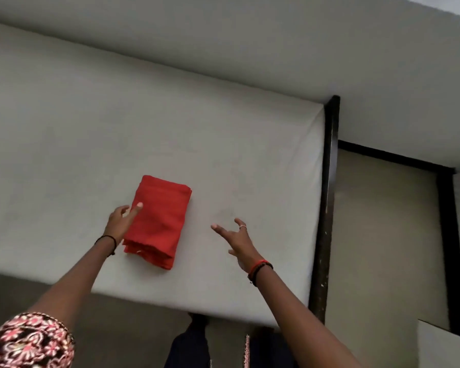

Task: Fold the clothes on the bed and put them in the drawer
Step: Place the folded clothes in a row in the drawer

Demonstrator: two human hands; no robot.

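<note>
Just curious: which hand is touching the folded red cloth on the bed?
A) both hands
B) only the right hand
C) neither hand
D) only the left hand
D: the left hand lays its thumb on the left edge of the red cloth, while the right hand is spread open over the bed, off to the cloth's right and apart from it.

Floral pink-black sleeve (pixel 24 338); black band (pixel 109 239), left wrist; red and black bands (pixel 259 268), right wrist; ring (pixel 242 227).
</note>
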